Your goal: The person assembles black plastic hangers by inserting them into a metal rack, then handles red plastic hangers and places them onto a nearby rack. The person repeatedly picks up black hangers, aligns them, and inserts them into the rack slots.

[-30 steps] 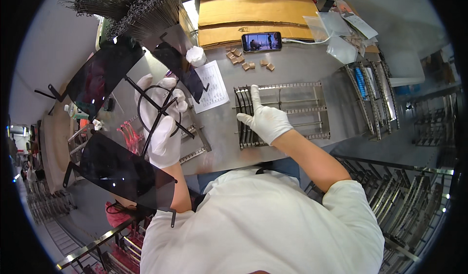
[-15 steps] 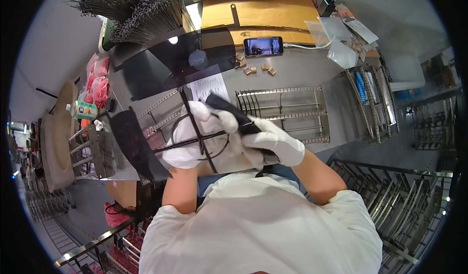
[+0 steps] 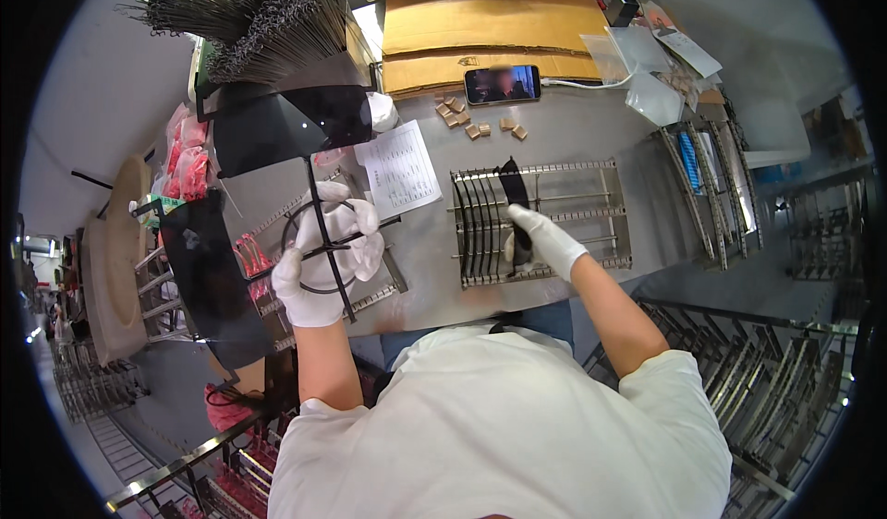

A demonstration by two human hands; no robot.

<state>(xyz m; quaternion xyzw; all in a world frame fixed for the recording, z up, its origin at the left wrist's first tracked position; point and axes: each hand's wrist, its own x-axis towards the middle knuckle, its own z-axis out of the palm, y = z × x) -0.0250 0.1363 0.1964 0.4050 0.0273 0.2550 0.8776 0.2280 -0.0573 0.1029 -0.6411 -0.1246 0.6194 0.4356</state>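
Note:
My left hand point(image 3: 309, 283), in a white glove, grips a black moulded ring-and-bar frame point(image 3: 323, 214) over the left part of the grey table point(image 3: 554, 140). Two dark tinted panels hang on this frame, one up at the back point(image 3: 286, 126) and one down on the left point(image 3: 208, 274). My right hand point(image 3: 545, 242), also gloved, rests on a wire slot rack point(image 3: 591, 214) and holds a dark curved lens point(image 3: 511, 191) standing in one of the rack's left slots. Several dark lenses stand in the slots beside it.
A printed sheet point(image 3: 399, 168) lies between the hands. Behind the rack lie small tan blocks point(image 3: 480, 124), a phone point(image 3: 502, 83), cardboard point(image 3: 480, 20) and clear bags point(image 3: 647, 80). Wire bundles point(image 3: 249, 11) sit at the back left, pink packets point(image 3: 189, 154) at left, and more wire racks point(image 3: 711, 196) at right.
My right hand left the frame and went right to the wire rack with a dark lens. My left hand swung the frame and its panels back to the left.

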